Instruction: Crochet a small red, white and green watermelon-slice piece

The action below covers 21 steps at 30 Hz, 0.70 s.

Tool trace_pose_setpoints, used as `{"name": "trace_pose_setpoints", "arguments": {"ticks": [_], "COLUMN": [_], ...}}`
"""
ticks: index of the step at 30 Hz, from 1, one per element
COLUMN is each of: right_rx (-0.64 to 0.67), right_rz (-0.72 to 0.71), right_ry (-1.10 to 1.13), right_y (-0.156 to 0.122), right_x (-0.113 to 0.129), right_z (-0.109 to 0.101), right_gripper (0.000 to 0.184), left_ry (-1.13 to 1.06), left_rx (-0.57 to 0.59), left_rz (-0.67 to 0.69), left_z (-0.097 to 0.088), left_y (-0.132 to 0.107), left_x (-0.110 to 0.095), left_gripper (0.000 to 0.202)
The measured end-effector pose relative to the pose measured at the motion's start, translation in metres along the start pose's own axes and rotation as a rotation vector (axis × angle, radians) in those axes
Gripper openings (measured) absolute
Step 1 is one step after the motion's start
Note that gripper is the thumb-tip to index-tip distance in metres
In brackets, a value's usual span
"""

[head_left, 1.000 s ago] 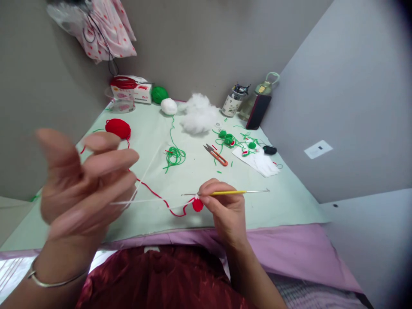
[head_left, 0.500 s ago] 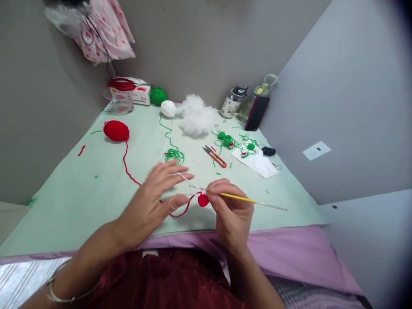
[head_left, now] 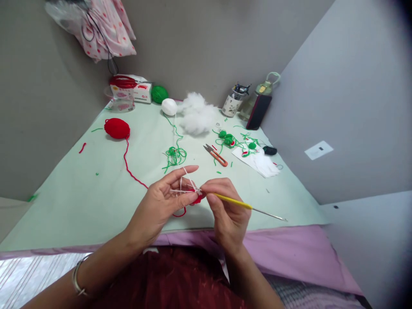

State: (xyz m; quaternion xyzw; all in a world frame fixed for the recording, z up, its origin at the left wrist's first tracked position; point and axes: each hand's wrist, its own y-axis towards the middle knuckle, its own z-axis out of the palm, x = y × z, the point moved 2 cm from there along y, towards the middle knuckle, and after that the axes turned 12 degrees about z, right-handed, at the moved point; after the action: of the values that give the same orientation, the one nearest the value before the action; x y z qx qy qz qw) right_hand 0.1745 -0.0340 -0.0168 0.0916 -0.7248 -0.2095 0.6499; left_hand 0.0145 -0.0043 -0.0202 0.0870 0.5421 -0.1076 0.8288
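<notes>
My left hand (head_left: pixel 164 199) pinches a small red crochet piece (head_left: pixel 197 198) between thumb and fingers, its raised index finger carrying a strand of white yarn (head_left: pixel 188 177). In my right hand (head_left: pixel 227 210) is a yellow-handled crochet hook (head_left: pixel 234 201), held like a pen with its tip at the white stitches on the piece's edge. Part of the red piece is hidden behind my left thumb. Red yarn (head_left: pixel 131 171) runs from a red yarn ball (head_left: pixel 117 128) at the left toward my left hand. The white strand leads back toward a white yarn ball (head_left: pixel 169 107).
Orange thread snips (head_left: pixel 215 155) lie beyond my hands, beside tangled green yarn (head_left: pixel 174 156). White stuffing (head_left: pixel 198 115) sits at the back. Small green crochet pieces (head_left: pixel 228 139) and a white tissue (head_left: pixel 257 162) are at right, near a pen cup (head_left: pixel 232 106), a phone (head_left: pixel 259 112) and a bottle (head_left: pixel 264 89).
My left hand has moved right and closed on the red piece, which was hanging at my right fingers. White yarn is now stretched over the left index finger.
</notes>
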Motion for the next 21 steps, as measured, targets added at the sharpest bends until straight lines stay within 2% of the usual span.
{"name": "trace_pose_setpoints", "arguments": {"ticks": [7, 10, 13, 15, 18, 21], "right_rx": [-0.059, -0.068, -0.002, 0.010, -0.044, -0.003], "right_rz": [0.162, 0.109, 0.033, 0.051, 0.123, 0.065], "right_ry": [0.268, 0.179, 0.020, 0.020, 0.122, 0.034], "right_y": [-0.002, -0.002, -0.002, -0.001, -0.001, -0.002], "right_x": [-0.007, -0.002, 0.004, 0.004, 0.002, 0.003], "right_z": [-0.002, -0.003, -0.004, -0.005, -0.007, -0.006], "right_gripper": [0.019, 0.020, 0.021, 0.021, 0.022, 0.022], "left_ry": [0.039, 0.044, 0.050, 0.063, 0.074, 0.047], "left_rx": [-0.016, -0.009, -0.003, 0.002, 0.019, 0.020], "left_rz": [-0.047, -0.039, -0.012, -0.009, -0.015, -0.008], "left_z": [-0.002, -0.004, -0.006, -0.007, -0.007, -0.005], "left_y": [-0.002, 0.000, 0.001, 0.001, 0.001, 0.002], "left_x": [-0.001, 0.000, 0.000, -0.001, -0.001, -0.001], "left_gripper": [0.048, 0.047, 0.044, 0.042, 0.037, 0.034]}}
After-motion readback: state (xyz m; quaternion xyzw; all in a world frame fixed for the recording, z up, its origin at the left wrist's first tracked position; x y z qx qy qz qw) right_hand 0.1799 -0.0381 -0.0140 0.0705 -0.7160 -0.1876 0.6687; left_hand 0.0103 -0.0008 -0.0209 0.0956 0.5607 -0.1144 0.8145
